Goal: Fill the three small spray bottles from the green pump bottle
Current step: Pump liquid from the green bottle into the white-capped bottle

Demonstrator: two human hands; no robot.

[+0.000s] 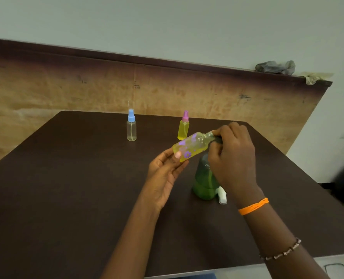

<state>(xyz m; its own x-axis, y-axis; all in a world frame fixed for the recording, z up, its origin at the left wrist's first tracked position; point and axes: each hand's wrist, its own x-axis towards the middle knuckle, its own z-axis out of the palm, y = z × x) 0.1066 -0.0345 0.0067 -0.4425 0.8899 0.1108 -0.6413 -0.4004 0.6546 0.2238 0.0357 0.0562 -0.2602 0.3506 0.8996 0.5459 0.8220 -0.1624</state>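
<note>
My left hand (pixel 164 174) holds a small flower-printed bottle (pixel 191 146) tilted, its open neck pointing right; it holds yellow liquid. My right hand (pixel 232 156) grips the dark pump head of the green pump bottle (pixel 204 182) with the nozzle at that neck. The green bottle stands upright on the dark table (pixel 86 188), partly hidden by my right hand. A pink-capped spray bottle (pixel 183 125) full of yellow liquid stands behind. A blue-capped clear spray bottle (pixel 131 125) stands to its left and looks empty.
A white cap (pixel 221 195) lies on the table right of the green bottle's base. A wooden board (pixel 66 87) stands behind the table, with rags (pixel 275 67) on its top edge. A dark object and cables sit at the far right.
</note>
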